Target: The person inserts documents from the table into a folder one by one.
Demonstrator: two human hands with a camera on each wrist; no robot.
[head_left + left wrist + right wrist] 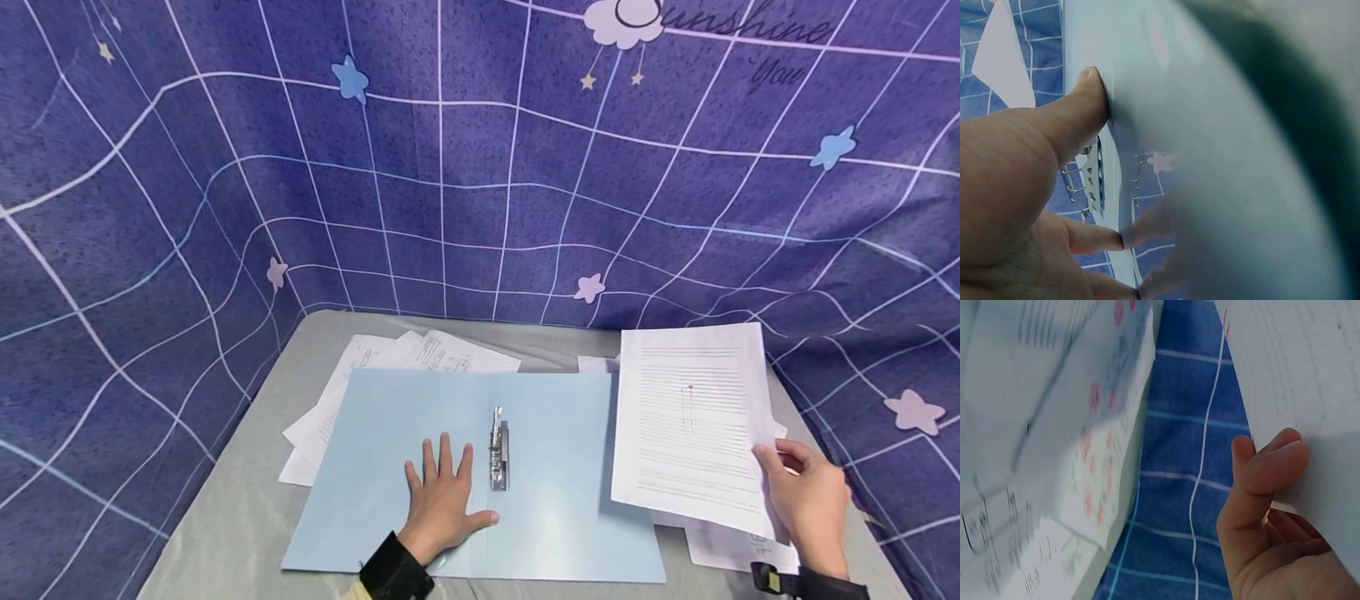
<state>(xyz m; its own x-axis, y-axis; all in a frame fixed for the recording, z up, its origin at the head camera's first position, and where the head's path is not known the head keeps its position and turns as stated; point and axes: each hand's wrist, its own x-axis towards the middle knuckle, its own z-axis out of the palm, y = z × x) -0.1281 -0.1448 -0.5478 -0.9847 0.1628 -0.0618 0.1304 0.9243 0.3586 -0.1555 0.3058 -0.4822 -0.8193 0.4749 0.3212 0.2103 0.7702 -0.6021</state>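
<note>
A light blue folder (558,533) lies spread wide on the table, its metal clip (499,450) standing near the middle fold. My left hand (441,504) rests on the folder's left cover with fingers spread, the thumb pointing toward the fold below the clip. At the right, my right hand (810,492) pinches the lower right edge of a printed sheet (690,433) between thumb and fingers. That sheet is raised and tilted, overlapping the folder's right edge in the head view. In the right wrist view the pinched paper (1310,369) shows faint lines of text.
Loose printed papers (457,352) stick out behind and left of the folder. More papers (720,550) lie under the raised sheet at the right. A grey cloth covers the table (217,517), and a purple gridded curtain (480,200) hangs around its back and sides.
</note>
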